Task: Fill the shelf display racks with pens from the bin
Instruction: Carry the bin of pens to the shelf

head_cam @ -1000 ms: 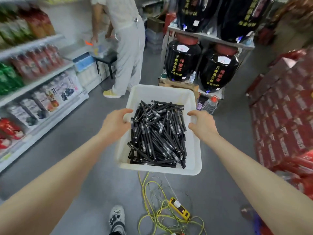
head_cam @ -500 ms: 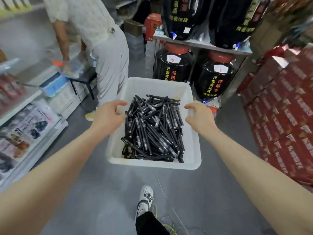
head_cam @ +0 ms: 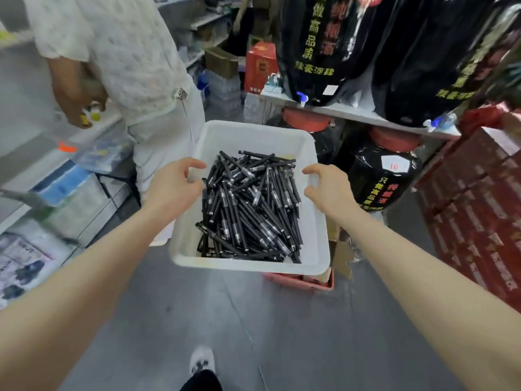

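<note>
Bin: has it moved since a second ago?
Yes. The bin, gripped by left hand and right hand, went forward: it is now beside the black jar that earlier stood ahead.

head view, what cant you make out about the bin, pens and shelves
In the head view:
- Display racks: not seen; the shelves at the left edge are motion-blurred.
- Pens: count and print, too small and piled up in the white bin.
- Fingers of the left hand and right hand: mostly hidden under the bin's rim.
- Other person: cut off by the top edge; the item in their hand is blurred.
</note>
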Available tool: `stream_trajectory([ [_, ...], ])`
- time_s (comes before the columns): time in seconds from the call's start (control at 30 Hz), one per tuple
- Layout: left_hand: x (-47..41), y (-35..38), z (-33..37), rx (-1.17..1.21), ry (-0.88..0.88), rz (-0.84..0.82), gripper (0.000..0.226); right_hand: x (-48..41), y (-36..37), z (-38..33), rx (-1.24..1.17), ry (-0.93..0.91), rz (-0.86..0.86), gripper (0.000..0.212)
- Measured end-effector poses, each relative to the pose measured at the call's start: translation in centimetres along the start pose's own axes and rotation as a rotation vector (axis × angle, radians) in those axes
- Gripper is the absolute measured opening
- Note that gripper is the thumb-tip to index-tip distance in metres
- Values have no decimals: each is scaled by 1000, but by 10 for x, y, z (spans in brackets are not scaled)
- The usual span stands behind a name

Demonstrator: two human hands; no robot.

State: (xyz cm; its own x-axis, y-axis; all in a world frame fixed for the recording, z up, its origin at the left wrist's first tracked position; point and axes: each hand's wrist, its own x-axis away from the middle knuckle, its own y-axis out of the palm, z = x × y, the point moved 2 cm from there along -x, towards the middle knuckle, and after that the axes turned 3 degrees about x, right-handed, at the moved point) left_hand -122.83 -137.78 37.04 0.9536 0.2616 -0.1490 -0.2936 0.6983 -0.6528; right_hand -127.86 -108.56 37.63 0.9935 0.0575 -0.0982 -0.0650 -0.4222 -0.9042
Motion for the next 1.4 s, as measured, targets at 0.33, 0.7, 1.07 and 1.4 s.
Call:
stream_trajectory([
  [0.33, -234, 37, -23, 11, 26, -38, 34, -216, 34, -29, -39, 26, 47, 48],
  [0.7, -448, 82, -21, -80, 21, 59, 32, -450, 61, -37, -12, -20, 52, 47],
  [1.07, -604, 124, -3, -167, 11, 174, 36, -623, 67, -39, -49, -26, 122, 45],
  [1.4, -686, 133, -35, -178, -104, 204, 40, -709, 116, -64, -97, -62, 76, 46],
])
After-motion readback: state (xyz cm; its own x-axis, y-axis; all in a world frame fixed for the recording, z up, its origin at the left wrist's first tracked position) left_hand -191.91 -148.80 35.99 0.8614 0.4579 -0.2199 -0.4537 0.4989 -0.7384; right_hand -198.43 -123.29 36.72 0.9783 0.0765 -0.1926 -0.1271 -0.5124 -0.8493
